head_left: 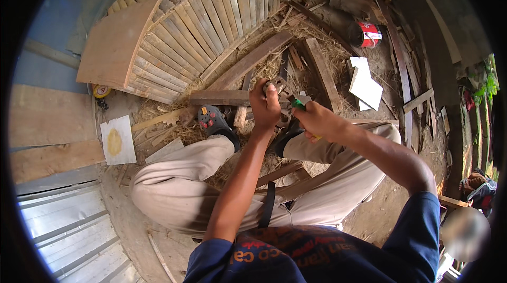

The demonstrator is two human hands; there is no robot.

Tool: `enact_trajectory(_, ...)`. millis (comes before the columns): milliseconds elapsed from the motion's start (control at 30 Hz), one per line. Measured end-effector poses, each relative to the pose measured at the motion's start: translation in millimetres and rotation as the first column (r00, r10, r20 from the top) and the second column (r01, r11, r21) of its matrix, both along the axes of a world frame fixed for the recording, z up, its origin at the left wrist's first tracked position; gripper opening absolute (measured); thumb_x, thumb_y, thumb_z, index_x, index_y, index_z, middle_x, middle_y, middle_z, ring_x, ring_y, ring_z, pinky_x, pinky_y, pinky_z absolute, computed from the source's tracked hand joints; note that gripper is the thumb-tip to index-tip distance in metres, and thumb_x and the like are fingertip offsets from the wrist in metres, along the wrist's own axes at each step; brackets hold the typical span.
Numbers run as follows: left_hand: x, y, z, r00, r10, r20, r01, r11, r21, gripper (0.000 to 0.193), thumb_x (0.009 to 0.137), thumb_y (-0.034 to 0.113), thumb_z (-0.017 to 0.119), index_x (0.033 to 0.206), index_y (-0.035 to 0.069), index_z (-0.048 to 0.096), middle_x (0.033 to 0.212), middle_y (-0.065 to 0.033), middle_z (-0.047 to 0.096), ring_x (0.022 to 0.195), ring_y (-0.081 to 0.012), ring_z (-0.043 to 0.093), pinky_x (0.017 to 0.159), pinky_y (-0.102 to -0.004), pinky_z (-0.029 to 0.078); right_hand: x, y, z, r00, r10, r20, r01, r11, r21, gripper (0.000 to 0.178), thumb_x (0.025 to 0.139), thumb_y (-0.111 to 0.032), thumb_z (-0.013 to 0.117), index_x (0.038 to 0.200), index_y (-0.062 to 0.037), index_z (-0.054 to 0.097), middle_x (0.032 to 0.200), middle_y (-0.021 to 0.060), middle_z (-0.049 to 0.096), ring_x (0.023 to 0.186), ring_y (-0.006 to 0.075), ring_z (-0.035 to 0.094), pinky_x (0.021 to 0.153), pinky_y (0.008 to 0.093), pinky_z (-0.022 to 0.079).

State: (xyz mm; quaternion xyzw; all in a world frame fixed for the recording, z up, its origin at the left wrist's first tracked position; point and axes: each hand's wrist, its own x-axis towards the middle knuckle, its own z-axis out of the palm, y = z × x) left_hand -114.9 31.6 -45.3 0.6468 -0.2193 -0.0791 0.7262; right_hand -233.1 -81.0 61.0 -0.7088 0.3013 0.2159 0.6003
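My left hand is closed around a small grey-brown piece in front of my feet; its kind is not clear. Close by on the right, my right hand wraps round a tool with a green and yellow handle. The green end points toward the left hand, and the tool's working end is too small to identify. Beneath and beyond the hands lies a dark wooden beam. A dark clog with red spots covers my left foot, beside the beam.
A curved slatted wooden structure stands at the far left, with a plywood sheet against it. Planks and straw litter the ground ahead. A red can and a broken white board lie to the right. Metal sheeting is at lower left.
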Motion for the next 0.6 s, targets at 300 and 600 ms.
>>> enact_trajectory(300,19,12,1,0.990,0.144,-0.008,-0.144,0.990,-0.009,0.039,0.100,0.032,0.050,0.101,-0.007,0.055,0.071,-0.0047,0.050,0.065,-0.0129,0.043,0.058,-0.0327,0.038,15,10,-39,0.826,0.428,0.366,0.115,0.507,-0.854,0.037,0.098,-0.025,0.059,0.095,0.0112,0.050,0.062,0.0204,0.059,0.044,0.0264,0.060,0.042,0.0398,0.046)
enact_trajectory(600,17,16,-9,0.993,0.117,0.008,-0.117,0.993,-0.004,0.039,0.100,0.028,0.052,0.107,-0.009,0.056,0.081,-0.0111,0.056,0.076,-0.0181,0.051,0.069,-0.0349,0.044,20,6,12,0.977,0.082,0.195,-0.029,0.964,-0.263,0.038,0.101,-0.028,0.056,0.091,0.0076,0.048,0.050,0.0117,0.054,0.036,0.0224,0.055,0.039,0.0391,0.044)
